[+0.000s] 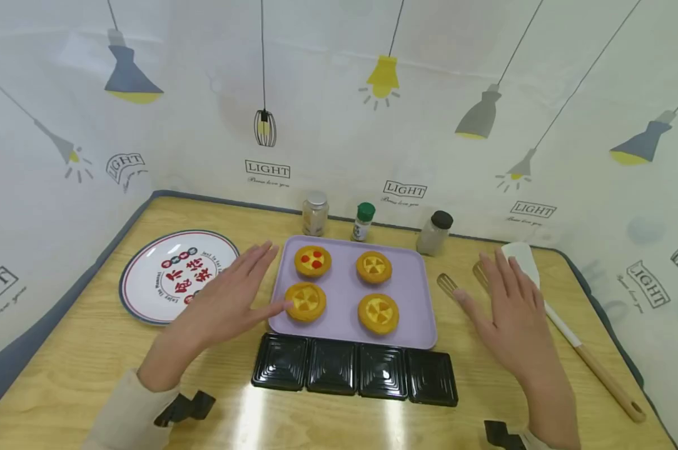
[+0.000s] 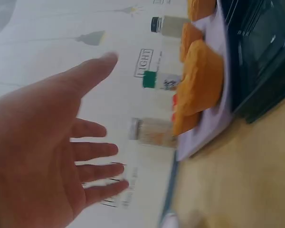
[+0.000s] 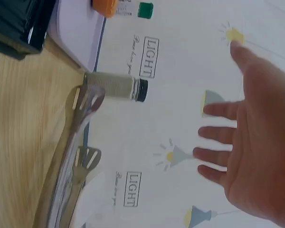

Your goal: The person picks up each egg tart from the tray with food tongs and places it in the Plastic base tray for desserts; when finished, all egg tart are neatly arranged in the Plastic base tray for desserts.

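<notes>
- Four tarts [image 1: 304, 302] are set apart on the purple tray [image 1: 341, 315]; the front left one could be dented or tipped if the left hand [image 1: 226, 300] were lowered with its thumb jutting out.
- Both hands are held raised with fingers extended, and nothing is gripped by the left hand or the right hand [image 1: 513, 319].
- Black containers [image 1: 330, 367] are lined up along the tray's near edge; they could be skewed if the tray were pulled nearer.
- The tongs [image 1: 446, 285] and spatula [image 1: 523, 259] are laid near each other by the right hand; both could be knocked by a careless sweep.
</notes>
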Available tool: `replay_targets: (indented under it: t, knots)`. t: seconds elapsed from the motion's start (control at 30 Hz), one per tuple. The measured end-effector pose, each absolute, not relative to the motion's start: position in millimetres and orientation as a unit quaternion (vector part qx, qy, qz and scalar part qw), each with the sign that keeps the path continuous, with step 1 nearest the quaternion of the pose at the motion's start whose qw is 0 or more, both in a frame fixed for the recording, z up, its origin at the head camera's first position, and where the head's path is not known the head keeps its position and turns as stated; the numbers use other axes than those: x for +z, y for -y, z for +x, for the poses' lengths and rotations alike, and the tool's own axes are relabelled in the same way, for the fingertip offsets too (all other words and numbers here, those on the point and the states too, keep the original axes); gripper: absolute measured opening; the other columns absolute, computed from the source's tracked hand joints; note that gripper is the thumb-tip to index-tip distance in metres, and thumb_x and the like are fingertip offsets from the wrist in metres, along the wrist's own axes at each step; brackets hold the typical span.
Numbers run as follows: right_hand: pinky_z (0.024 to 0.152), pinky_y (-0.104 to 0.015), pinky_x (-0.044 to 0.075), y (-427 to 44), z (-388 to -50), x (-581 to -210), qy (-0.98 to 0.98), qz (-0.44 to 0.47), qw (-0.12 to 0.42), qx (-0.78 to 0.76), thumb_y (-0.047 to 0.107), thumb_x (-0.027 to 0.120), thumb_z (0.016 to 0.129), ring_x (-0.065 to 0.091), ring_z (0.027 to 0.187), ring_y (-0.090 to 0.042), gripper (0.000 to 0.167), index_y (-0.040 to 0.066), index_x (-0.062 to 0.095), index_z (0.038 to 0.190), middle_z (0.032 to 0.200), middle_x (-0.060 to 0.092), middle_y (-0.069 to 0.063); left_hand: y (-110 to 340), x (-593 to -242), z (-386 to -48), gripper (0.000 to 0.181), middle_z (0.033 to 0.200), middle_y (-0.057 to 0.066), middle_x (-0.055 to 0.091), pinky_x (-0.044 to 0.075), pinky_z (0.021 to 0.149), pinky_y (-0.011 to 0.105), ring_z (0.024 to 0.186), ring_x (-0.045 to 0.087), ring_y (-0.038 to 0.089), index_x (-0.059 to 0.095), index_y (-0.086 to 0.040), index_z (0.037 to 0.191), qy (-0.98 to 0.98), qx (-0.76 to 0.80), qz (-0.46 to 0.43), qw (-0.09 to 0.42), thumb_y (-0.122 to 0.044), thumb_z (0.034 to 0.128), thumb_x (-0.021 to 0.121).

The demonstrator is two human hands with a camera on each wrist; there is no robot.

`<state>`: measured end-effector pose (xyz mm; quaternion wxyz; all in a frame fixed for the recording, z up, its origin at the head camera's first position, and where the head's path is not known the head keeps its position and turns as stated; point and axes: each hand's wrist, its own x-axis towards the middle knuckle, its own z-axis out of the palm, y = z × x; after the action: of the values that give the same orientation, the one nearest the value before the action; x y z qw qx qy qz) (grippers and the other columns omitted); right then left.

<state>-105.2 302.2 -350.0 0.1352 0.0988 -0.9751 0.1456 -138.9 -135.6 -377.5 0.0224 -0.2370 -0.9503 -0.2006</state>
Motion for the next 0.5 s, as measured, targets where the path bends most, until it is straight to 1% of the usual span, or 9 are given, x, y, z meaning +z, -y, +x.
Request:
replay_targets:
  t: [0.1,0.13,0.23,0.33,0.4,0.5]
  knots:
    - [0.104,-0.072,0.014,-316.1,-103.7,-350.9,0.975,0.061,0.131,0.169,0.048,0.051,0.099,0.018,0.14,-0.051,0.077,0.009,0.02,0.156,0.16,0.016,-0.019,137.6,-388.0,-139.2,0.082,0.156,0.013,0.03,0.03,0.111,0.053,0.142,0.028,0.033,0.028,-0.008,0.154,0.933,-0.29,-0.215,0.002,-0.055,0.0936,0.059]
    - [0.102,-0.074,0.016,-321.3,-103.5,-352.6,0.976,0.051,0.123,0.171,0.049,0.051,0.099,0.022,0.136,-0.055,0.078,0.005,0.02,0.156,0.159,0.018,-0.022,138.7,-392.6,-139.1,0.078,0.155,0.014,0.033,0.031,0.11,0.053,0.141,0.03,0.033,0.03,-0.008,0.153,0.927,-0.311,-0.207,-0.005,-0.05,0.0941,0.061]
    - [0.093,-0.076,0.023,-337.4,-103.4,-362.1,0.984,0.028,0.08,0.159,0.052,0.051,0.098,0.03,0.125,-0.063,0.084,-0.005,0.021,0.152,0.151,0.025,-0.035,142.6,-408.4,-137.3,0.074,0.153,0.018,0.034,0.028,0.112,0.055,0.14,0.03,0.036,0.034,-0.006,0.151,0.92,-0.342,-0.191,-0.021,-0.042,0.0942,0.065]
    - [0.089,-0.075,0.03,-353.6,-102.8,-375.1,0.988,0.01,0.016,0.153,0.056,0.048,0.098,0.034,0.118,-0.065,0.092,-0.013,0.017,0.149,0.142,0.029,-0.043,146.7,-423.4,-134.0,0.075,0.155,0.019,0.03,0.024,0.112,0.057,0.142,0.026,0.038,0.035,-0.006,0.151,0.917,-0.354,-0.182,-0.032,-0.041,0.0928,0.067]
    - [0.09,-0.074,0.032,-363.7,-101.2,-383.4,0.988,-0.002,-0.026,0.153,0.058,0.047,0.097,0.033,0.119,-0.065,0.098,-0.018,0.011,0.148,0.139,0.028,-0.048,148.7,-431.3,-131.9,0.076,0.156,0.02,0.028,0.022,0.112,0.058,0.142,0.024,0.039,0.036,-0.007,0.151,0.914,-0.362,-0.179,-0.036,-0.043,0.0919,0.067]
    - [0.091,-0.073,0.035,-376.1,-97.6,-393.9,0.984,-0.02,-0.075,0.159,0.059,0.046,0.097,0.032,0.118,-0.066,0.103,-0.023,0.006,0.144,0.135,0.026,-0.053,150.5,-440.2,-129.7,0.077,0.156,0.019,0.028,0.02,0.113,0.057,0.143,0.023,0.039,0.038,-0.008,0.15,0.91,-0.374,-0.177,-0.037,-0.044,0.0905,0.069]
